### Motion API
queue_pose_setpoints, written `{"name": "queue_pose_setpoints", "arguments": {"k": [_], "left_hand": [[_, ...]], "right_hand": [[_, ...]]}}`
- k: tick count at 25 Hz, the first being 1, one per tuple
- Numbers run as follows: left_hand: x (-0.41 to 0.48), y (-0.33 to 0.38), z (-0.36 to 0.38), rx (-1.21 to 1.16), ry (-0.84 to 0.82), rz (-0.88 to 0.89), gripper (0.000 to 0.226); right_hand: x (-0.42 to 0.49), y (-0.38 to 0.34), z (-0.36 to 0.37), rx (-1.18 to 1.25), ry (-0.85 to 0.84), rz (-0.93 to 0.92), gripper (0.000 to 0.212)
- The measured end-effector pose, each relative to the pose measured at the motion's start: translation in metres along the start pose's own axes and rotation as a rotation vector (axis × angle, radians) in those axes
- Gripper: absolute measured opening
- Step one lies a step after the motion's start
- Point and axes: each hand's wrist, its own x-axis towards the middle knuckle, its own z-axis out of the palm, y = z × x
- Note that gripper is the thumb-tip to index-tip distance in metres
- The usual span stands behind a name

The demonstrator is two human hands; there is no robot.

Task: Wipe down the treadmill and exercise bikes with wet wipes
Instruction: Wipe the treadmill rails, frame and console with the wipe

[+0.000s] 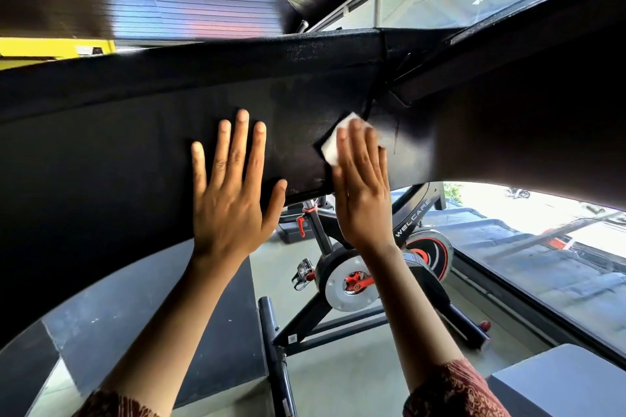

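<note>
At the ten o'clock edge a yellow strip [50,47] runs behind the top of a broad black panel [118,129] that spans the view and blocks most of the room beyond. The left sleeve [111,404], patterned dark red, enters at seven o'clock, and the bare forearm rises toward twelve. The left hand [230,193] lies flat on the panel just left of centre, its grip wide with fingers straight and spread, thumb out toward three o'clock, holding nothing. Close beside it, the right hand [360,193] is also flat against the panel, fingers straight and together, pointing to twelve. Its grip is not closed, and it presses a white wet wipe [333,145] onto the panel. The wipe shows at eleven o'clock of the fingers, the rest hidden under them. The right forearm comes up from a matching sleeve [454,389] at five o'clock and crosses in front of an exercise bike [305,322] standing on the floor below the panel, partly covering its silver disc [350,283]. A black wheel with a red ring [432,250] sits at four o'clock of centre, and a window [542,247] fills the right edge.
</note>
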Motion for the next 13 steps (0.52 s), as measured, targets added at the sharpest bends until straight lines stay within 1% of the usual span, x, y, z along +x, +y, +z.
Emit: {"name": "queue_pose_setpoints", "arguments": {"k": [1,3,4,5,7,8,9,10,11,13], "left_hand": [[0.0,-0.001,0.0,-0.007,0.003,0.005,0.067],[-0.001,-0.001,-0.001,-0.025,0.011,0.018,0.066],[-0.003,-0.001,-0.002,-0.039,0.013,0.029,0.066],[-0.003,-0.003,-0.003,-0.052,0.017,0.042,0.065],[-0.003,-0.01,-0.005,-0.061,0.019,0.064,0.064],[-0.002,-0.015,-0.007,-0.057,0.018,0.066,0.064],[0.0,-0.02,-0.008,-0.049,0.02,0.058,0.064],[0.004,-0.025,-0.01,-0.045,0.025,0.042,0.064],[0.009,-0.028,-0.012,-0.044,0.027,0.028,0.065],[0.019,-0.033,-0.015,-0.03,0.022,0.014,0.067]], "right_hand": [[-0.009,0.001,0.003,0.0,0.001,0.01,0.047],[-0.021,-0.006,0.01,0.094,0.072,0.251,0.052],[-0.026,-0.016,0.015,0.106,0.082,0.282,0.052],[-0.031,-0.025,0.019,0.074,0.05,0.222,0.05],[-0.033,-0.033,0.021,-0.081,-0.03,-0.007,0.047],[-0.024,-0.033,0.019,-0.134,-0.028,-0.018,0.047],[-0.009,-0.036,0.017,-0.133,0.004,0.048,0.048],[0.009,-0.043,0.016,-0.09,0.04,0.127,0.05],[0.026,-0.053,0.017,-0.031,0.047,0.143,0.05],[0.045,-0.067,0.024,0.023,0.022,-0.02,0.048]]}}
